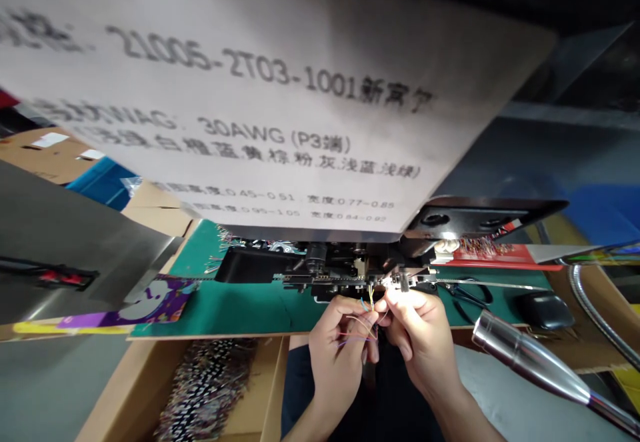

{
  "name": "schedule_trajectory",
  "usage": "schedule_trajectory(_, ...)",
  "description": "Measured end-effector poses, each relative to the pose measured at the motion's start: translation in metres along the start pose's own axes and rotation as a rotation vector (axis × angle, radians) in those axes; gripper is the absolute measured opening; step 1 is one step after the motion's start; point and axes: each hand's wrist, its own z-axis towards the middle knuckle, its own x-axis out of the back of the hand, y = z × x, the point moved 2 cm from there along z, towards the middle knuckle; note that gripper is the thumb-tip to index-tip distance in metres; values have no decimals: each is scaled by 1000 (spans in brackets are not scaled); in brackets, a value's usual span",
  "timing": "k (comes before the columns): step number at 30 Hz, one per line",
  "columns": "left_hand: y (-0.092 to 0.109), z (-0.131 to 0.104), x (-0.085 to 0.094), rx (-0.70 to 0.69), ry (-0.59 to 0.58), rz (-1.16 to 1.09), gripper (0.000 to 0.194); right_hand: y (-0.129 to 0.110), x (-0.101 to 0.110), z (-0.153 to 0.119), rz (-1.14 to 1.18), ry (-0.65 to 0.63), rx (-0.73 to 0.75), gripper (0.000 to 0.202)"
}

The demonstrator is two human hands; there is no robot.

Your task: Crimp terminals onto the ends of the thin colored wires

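Thin coloured wires (371, 297), with yellow, blue, orange and purple strands, fan out between my two hands. My left hand (343, 335) is closed around the bundle, its thumb and fingertips pinching the strands. Close beside it my right hand (419, 325) pinches at the wire ends, its fingertips right at the front of the machine's working head (395, 280). Bright light falls on those fingertips, so the exact wire in them is hard to make out. A strip of metal terminals (330, 278) runs sideways across the machine just beyond my hands.
A large printed sheet (260, 115) on the machine fills the upper view. Below left, a cardboard box (267, 389) holds many wire bundles (207, 382). On the green mat (250, 315) lie scissors (467, 295) and a black mouse-like object (545, 310). A metal lamp (530, 359) juts in at right.
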Motion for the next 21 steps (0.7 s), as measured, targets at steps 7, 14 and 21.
schedule_trajectory(7, -5, -6, 4, 34, 20, 13, 28, 1, 3, -2, -26, -24, 69, 48)
schedule_trajectory(14, -7, -6, 9, 39, -75, -42, 30, -14, -2, -13, -153, -48, 139, 27)
schedule_trajectory(21, -3, -4, 2, 33, -107, -114, 35, -19, -4, -15, -199, -53, 151, 28)
